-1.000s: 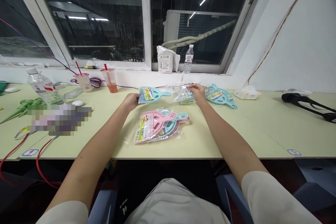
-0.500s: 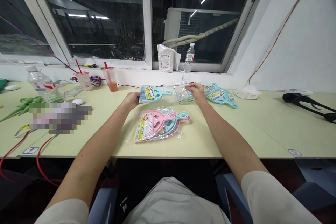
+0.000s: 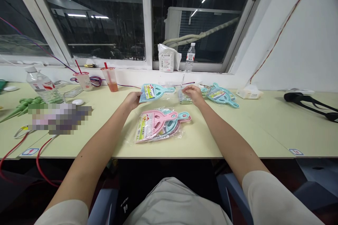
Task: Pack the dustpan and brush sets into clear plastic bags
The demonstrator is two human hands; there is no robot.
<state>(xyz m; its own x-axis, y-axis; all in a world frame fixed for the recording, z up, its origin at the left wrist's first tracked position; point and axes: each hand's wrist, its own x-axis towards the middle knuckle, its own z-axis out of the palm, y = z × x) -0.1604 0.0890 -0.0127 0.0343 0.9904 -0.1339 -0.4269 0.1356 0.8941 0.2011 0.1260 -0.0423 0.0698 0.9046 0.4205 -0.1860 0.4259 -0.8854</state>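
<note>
My left hand grips the bristle end of a blue brush and dustpan set, its handle pointing right. Beyond the middle of the table, my right hand hovers over clear plastic packets, fingers curved and a little apart, with nothing visible between them. Nearer the front edge lie wrapped pink and blue sets, stacked with their handles to the right. More blue sets rest to the right of my right hand.
Two cups with red straws, one cup and a bottle among them, stand at the left. A tissue pack and a black strap-like object lie right. Another bottle is on the sill.
My right hand has shifted slightly left and its pinch has loosened; the clear wrap it held is lower. The blue set in my left hand has tilted a little and its handle end is clearer.
</note>
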